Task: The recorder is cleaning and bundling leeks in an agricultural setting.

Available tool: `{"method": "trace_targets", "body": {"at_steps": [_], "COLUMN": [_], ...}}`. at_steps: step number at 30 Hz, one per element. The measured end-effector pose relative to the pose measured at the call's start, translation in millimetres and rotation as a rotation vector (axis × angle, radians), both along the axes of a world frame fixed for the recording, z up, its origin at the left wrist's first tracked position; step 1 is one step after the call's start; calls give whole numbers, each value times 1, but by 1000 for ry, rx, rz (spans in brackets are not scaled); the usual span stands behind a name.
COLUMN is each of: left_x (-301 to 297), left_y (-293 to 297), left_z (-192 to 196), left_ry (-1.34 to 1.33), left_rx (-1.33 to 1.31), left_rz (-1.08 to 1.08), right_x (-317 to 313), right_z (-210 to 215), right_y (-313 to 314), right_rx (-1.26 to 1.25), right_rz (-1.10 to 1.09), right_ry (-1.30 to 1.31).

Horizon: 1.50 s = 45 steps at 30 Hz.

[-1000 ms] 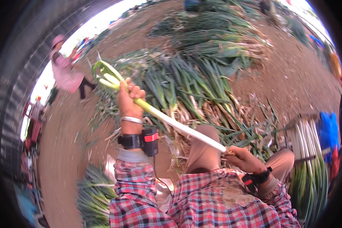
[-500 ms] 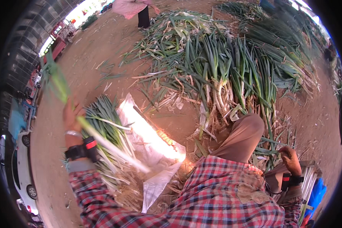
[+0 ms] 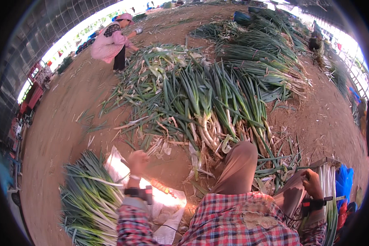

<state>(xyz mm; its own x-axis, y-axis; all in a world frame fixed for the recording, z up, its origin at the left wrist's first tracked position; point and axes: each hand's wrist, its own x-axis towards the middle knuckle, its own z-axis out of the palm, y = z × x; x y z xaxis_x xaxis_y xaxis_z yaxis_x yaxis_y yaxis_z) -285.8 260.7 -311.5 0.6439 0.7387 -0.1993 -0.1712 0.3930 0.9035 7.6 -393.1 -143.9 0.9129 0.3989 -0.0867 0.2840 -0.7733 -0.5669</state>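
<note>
My left hand [image 3: 138, 162] is raised over a white plastic sheet [image 3: 172, 203], smeared by motion; nothing can be made out in it. Beside it at the lower left, cleaned long green onions [image 3: 86, 192] lie in a heap, leaves pointing away and white stems toward me. My right hand [image 3: 313, 183] rests by my right thigh with its fingers curled in; what they hold, if anything, is hidden. In front of my bent knee lies a big pile of untrimmed green onions [image 3: 213, 98], roots and pale stems toward me.
Tied bundles of green onions [image 3: 258, 61] lie farther back at the right. Another person [image 3: 112, 41] in pink bends at the far end of the pile. Blue plastic [image 3: 344, 182] is at my right. Loose leaves and peelings litter the dirt floor [image 3: 69, 119].
The green onion in my left hand has left it; that hand has swung inward from the heap over the sheet. My view has tilted up, showing more of the other person.
</note>
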Motion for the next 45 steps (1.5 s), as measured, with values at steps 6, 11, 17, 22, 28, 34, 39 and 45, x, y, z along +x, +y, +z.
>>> {"method": "trace_targets", "body": {"at_steps": [6,11,17,22,28,34,39,45], "left_x": [173,233,278,354,392,405,413,430], "left_y": [-201,-310,-322,-315,-323,-309,-303,-298], "left_z": [102,187,201,167,122,101,112,105], "left_ry": [112,-237,-274,-231,-204,-14,-27,1], "left_rx": [309,724,685,-9,-112,-366,-292,-334], "left_rz": [-538,-1041,-895,-618,-419,-314,-370,-347], "right_x": [-55,-113,-65,10,107,170,184,211], "right_z": [28,74,63,10,-150,-294,-328,-362], "right_y": [-33,-17,10,16,52,91,137,143], "right_rx": [27,132,304,292,342,92,-200,-401], "right_rz": [-135,-115,-95,153,-108,-112,-305,-217], "right_ry": [151,350,360,342,429,507,194,5]}}
